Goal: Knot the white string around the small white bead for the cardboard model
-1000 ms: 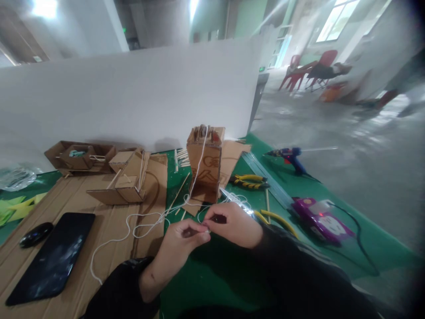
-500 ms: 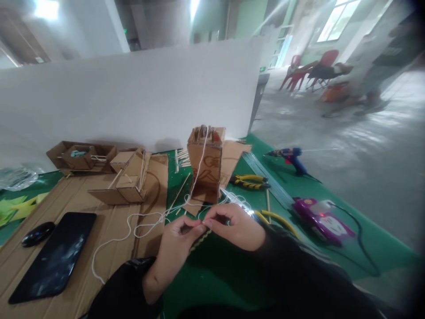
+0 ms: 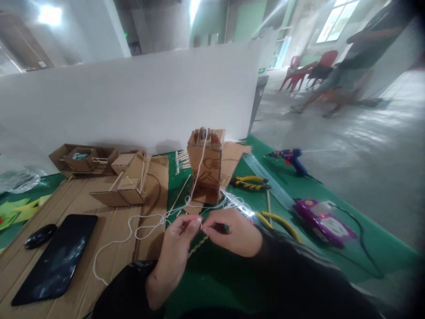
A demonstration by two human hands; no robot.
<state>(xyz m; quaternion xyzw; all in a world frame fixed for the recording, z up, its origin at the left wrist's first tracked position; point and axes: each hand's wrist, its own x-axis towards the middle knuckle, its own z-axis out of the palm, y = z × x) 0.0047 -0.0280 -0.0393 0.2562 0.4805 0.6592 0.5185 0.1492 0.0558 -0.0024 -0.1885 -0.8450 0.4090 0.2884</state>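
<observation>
My left hand (image 3: 179,239) pinches the white string (image 3: 199,220) between thumb and index finger. Touching it from the right, my right hand (image 3: 234,230) has its fingertips pressed together on the same bit of string. Just beyond both hands stands an upright cardboard tower (image 3: 207,166), with string running down its front from the notched top. Loose string loops (image 3: 149,221) spread left over cardboard, and more coils lie right of the tower base. Under my fingers lies a thin yellowish twisted strip (image 3: 198,246), partly hidden.
Left are cardboard models (image 3: 128,186), a black phone (image 3: 56,259) and a mouse (image 3: 41,236). To the right lie yellow-handled pliers (image 3: 250,182), scissors (image 3: 279,223), clear glue sticks (image 3: 265,177), a blue glue gun (image 3: 288,158) and a purple power strip (image 3: 323,221). A person (image 3: 361,57) walks behind.
My fingertips have shifted slightly left and parted a little, showing a small white bit of string at the left thumb. The person in the background has moved left.
</observation>
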